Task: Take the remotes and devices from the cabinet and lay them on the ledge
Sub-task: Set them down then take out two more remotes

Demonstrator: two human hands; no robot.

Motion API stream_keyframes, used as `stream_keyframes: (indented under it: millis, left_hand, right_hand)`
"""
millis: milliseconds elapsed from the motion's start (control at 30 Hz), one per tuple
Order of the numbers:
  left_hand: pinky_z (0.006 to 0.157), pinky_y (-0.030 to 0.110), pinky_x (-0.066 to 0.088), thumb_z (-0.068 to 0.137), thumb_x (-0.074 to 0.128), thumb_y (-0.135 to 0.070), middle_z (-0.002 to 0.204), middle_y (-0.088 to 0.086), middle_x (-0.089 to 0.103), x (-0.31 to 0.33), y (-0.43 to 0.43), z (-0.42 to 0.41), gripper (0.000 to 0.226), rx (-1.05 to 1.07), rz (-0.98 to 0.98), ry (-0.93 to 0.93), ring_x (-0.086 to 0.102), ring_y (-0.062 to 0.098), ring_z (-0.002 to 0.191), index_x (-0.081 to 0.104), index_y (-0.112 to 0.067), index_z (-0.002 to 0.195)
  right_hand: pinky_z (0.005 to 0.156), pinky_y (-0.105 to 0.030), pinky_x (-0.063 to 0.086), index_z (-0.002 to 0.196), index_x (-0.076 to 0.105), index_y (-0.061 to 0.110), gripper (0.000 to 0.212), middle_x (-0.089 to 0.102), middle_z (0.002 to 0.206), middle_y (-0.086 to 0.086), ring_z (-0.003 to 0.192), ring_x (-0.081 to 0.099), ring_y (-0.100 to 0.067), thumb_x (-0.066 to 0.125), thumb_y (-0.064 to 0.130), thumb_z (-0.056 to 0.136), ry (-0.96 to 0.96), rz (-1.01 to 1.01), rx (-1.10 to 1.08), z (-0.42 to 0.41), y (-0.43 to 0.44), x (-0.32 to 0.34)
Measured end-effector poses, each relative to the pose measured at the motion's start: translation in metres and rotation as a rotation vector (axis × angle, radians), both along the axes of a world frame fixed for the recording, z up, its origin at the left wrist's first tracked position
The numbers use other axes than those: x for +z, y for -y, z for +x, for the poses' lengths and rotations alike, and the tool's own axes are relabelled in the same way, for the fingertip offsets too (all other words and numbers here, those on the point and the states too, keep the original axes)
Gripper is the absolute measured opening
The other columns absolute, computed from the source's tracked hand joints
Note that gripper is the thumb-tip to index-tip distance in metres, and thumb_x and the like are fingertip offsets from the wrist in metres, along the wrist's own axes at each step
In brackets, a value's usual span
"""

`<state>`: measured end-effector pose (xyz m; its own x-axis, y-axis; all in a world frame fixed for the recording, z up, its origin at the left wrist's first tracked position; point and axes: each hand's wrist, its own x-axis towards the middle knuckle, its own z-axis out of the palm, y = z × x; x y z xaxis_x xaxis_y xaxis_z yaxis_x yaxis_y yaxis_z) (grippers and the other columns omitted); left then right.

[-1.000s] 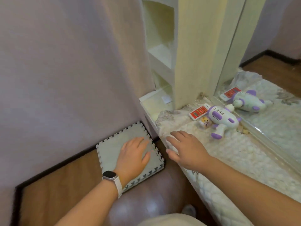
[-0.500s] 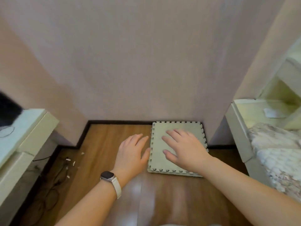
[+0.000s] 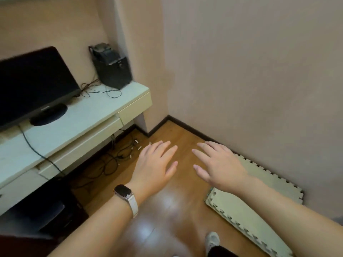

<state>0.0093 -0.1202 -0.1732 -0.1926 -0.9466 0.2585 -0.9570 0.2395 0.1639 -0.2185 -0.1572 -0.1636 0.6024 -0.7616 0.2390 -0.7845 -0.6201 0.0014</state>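
Head view, person turning from the ledge toward the cabinet. Nearest the camera, a pale shoe is standing on the wooden floor, and a wristwatch is sitting on the left wrist. The left hand and the right hand are hovering palm down above the floor, each spreading straight, relaxed fingers and holding nothing. The right forearm is crossing over a foam mat lying against the wall.

Over the last second the view has been swinging leftward: the ledge, carrying a toy and a red remote, was filling the right side, then only wall and mat were showing, and the ledge is now lying out of frame.

Beyond the hands, loose cables are trailing under the white cabinet, whose drawer is showing shut. On its top a dark monitor and, farthest, a black box-shaped device are standing.

No remote is showing in this frame. The person appears to be returning empty-handed for a further item, which is probably waiting in the drawers, unseen
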Motion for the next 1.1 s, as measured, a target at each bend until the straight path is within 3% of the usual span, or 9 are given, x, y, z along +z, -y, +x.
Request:
stream_keyframes:
  millis: [167,433,600,1100]
  left_hand:
    - [0.111,0.039,0.026,0.093,0.052,-0.042,0.138,0.000,0.056,0.013,0.017,0.036,0.045,0.172,-0.004,0.056,0.046,0.020,0.132,0.054,-0.025,0.135]
    - [0.107,0.041,0.036,0.095,0.042,-0.045,0.137,0.000,0.056,0.046,0.095,0.051,0.048,0.387,-0.019,0.109,0.049,0.022,0.128,0.054,-0.024,0.136]
    - [0.108,0.038,0.032,0.095,0.043,-0.046,0.135,-0.003,0.056,0.070,0.153,0.050,0.046,0.489,-0.061,0.157,0.045,0.020,0.129,0.053,-0.027,0.135]
    - [0.106,0.038,0.037,0.095,0.041,-0.048,0.137,-0.004,0.056,0.122,0.245,0.102,0.047,0.677,-0.179,0.184,0.047,0.020,0.130,0.053,-0.028,0.136]
  right_hand:
    - [0.098,-0.042,0.045,0.127,0.062,0.017,0.051,0.061,0.131,-0.008,0.121,0.054,-0.030,0.043,0.050,0.093,0.022,-0.009,0.175,0.044,0.058,0.010]
    - [0.099,-0.043,0.045,0.128,0.060,0.017,0.051,0.061,0.131,-0.008,0.122,0.054,-0.031,0.041,0.048,0.093,0.055,-0.016,0.406,0.082,0.188,0.030]
    - [0.094,-0.042,0.046,0.123,0.063,0.016,0.048,0.063,0.125,-0.007,0.115,0.055,-0.031,0.044,0.047,0.091,0.105,-0.082,0.513,0.093,0.270,0.055]
    - [0.089,-0.041,0.049,0.117,0.066,0.015,0.047,0.065,0.119,-0.008,0.110,0.059,-0.032,0.047,0.045,0.086,0.186,-0.199,0.661,0.163,0.395,0.109]
